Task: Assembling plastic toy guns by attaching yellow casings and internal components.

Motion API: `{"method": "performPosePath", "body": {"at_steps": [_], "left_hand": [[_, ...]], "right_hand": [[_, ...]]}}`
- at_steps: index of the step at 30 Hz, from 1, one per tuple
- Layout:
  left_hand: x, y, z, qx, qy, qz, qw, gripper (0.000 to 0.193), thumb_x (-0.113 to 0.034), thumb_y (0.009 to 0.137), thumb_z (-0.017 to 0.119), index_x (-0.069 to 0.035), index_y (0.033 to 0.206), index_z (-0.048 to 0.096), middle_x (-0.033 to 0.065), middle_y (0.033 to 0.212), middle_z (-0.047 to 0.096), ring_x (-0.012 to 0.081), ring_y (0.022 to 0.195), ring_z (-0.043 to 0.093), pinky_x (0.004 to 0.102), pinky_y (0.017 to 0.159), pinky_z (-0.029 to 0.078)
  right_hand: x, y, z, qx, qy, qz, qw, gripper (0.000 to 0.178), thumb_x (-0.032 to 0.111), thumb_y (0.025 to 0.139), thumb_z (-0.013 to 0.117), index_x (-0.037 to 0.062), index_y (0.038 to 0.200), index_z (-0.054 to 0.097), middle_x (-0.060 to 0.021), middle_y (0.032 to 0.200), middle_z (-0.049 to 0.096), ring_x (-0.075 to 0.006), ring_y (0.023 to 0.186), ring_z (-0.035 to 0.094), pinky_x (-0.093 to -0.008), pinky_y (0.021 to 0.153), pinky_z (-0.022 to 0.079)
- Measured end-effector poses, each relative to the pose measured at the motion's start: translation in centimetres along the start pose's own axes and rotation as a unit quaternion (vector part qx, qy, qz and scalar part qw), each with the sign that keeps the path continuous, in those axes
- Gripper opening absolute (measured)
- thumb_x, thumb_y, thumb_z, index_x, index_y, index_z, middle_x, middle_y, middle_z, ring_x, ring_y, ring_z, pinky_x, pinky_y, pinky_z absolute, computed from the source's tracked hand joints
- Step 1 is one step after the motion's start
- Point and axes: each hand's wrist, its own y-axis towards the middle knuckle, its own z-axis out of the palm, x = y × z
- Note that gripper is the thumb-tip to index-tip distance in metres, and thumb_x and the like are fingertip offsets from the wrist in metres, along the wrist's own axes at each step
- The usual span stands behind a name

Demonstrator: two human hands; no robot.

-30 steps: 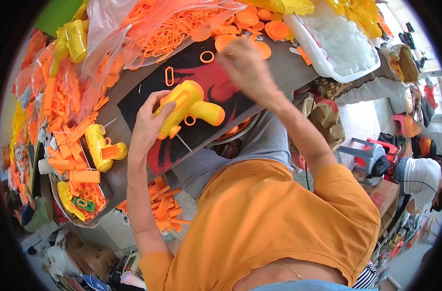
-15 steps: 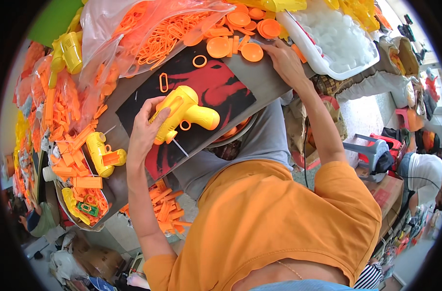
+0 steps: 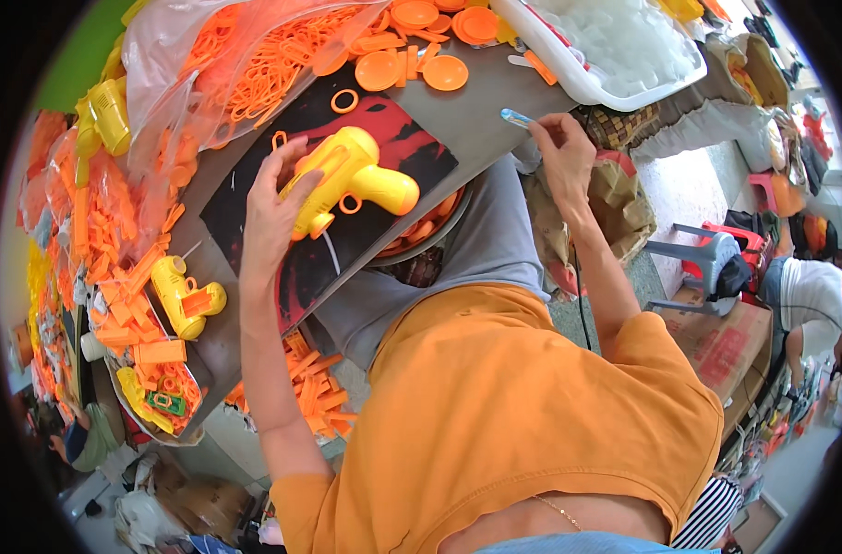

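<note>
Since the earlier frames the right hand (image 3: 561, 146) has been drawn back from the orange discs (image 3: 419, 44) at the top of the frame to the table's near edge, right of centre, while the yellow toy gun (image 3: 352, 177) has been kept in place on the dark mat.

The grey table (image 3: 481, 111) is seen running from the upper right down to the lower left, with the black-and-red mat (image 3: 384, 138) laid across its middle. A clear bag of orange rings (image 3: 246, 65) is spread over the upper left, and a white tray (image 3: 615, 55) is set at the upper right. Heaps of orange parts (image 3: 116, 268) are piled along the left side — a second yellow toy gun (image 3: 183, 294) lies among them, well apart from the mat.

The toy gun at the centre is clasped by the left hand (image 3: 275, 208), fingers wrapped over its rear body, barrel turned right. A small blue-tipped tool (image 3: 516, 117) is pinched between the right hand's fingertips, at the table's edge. One loose orange ring (image 3: 344, 101) rests on the mat just above the gun.
</note>
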Motion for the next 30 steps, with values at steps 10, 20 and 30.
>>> {"method": "performPosePath", "body": {"at_steps": [10,20,30], "left_hand": [[-0.2,-1.3,1.7,-0.156,0.287,0.270,0.906,0.022,-0.019,0.078,0.074,-0.008,0.096,0.067,0.0039,0.099,0.063,0.0233,0.094,0.059,0.0349,0.084,0.043],[-1.0,-1.6,1.8,-0.168,0.367,0.299,0.865,0.019,-0.019,0.076,0.075,-0.009,0.091,0.069,0.0008,0.094,0.066,0.0201,0.088,0.061,0.0338,0.084,0.044],[1.1,-1.3,2.6,-0.219,0.272,0.322,0.880,0.021,-0.018,0.073,0.077,-0.009,0.091,0.070,0.0000,0.097,0.067,0.0194,0.089,0.062,0.0321,0.085,0.043]], "right_hand": [[-1.5,0.7,-1.0,0.021,0.099,0.120,0.988,0.021,0.017,0.088,0.069,-0.0025,0.090,0.063,-0.0049,0.077,0.064,-0.0098,0.064,0.057,-0.0222,0.061,0.045],[6.4,0.5,-1.0,0.205,0.236,0.040,0.949,0.017,0.020,0.090,0.065,0.0029,0.090,0.065,0.0048,0.073,0.054,-0.0045,0.072,0.043,-0.0200,0.069,0.034],[10.2,0.9,7.4,0.385,0.227,0.015,0.894,0.022,0.026,0.088,0.067,0.0044,0.085,0.063,0.0046,0.079,0.051,-0.0043,0.070,0.042,-0.0208,0.062,0.034]]}}
